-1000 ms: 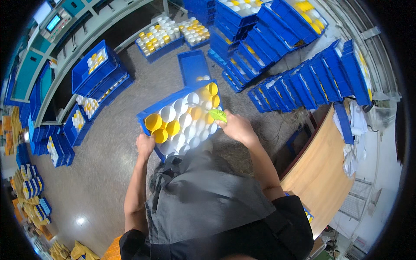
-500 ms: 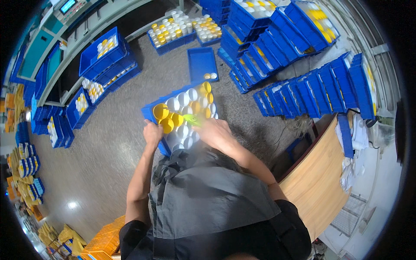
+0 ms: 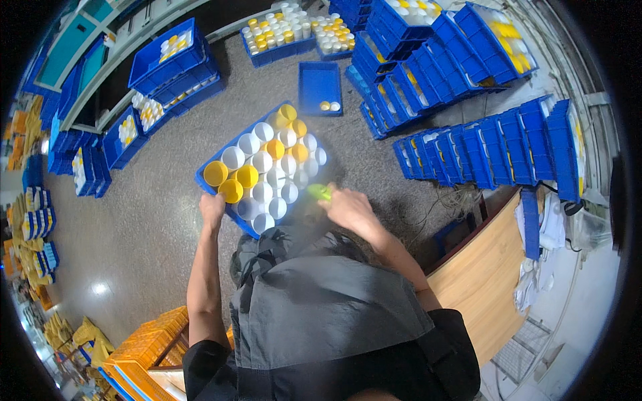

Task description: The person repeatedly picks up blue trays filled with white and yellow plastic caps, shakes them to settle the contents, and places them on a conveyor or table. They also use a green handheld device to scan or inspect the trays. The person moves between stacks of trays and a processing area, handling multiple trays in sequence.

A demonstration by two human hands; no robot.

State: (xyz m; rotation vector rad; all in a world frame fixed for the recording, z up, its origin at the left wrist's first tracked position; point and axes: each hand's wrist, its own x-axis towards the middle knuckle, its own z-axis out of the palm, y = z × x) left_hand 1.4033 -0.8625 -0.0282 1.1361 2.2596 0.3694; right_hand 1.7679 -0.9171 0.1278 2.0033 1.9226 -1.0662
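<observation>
A shallow blue crate (image 3: pixel 203 175) is tilted in front of me, filled with rows of open-topped white cups (image 3: pixel 277 178) and a few yellow cups (image 3: pixel 215 173). The crate's near left corner is gripped by my left hand (image 3: pixel 212 207), fingers closed over its rim. Beside the right edge, my right hand (image 3: pixel 351 210) is closed around a bright green tool (image 3: pixel 319 192). Motion blur hides the tool's exact kind. Its tip points toward the cups.
Another blue crate (image 3: pixel 319 68) lies on the floor ahead with two small cups inside. Stacked blue crates (image 3: pixel 491 150) line the right, near a wooden tabletop (image 3: pixel 471 294). More crates (image 3: pixel 164 70) stand at the far left, and orange crates (image 3: pixel 144 344) sit at lower left.
My right hand has drawn the green tool back to the right, from over the cups to the crate's side. The crate and my left hand have shifted slightly left.
</observation>
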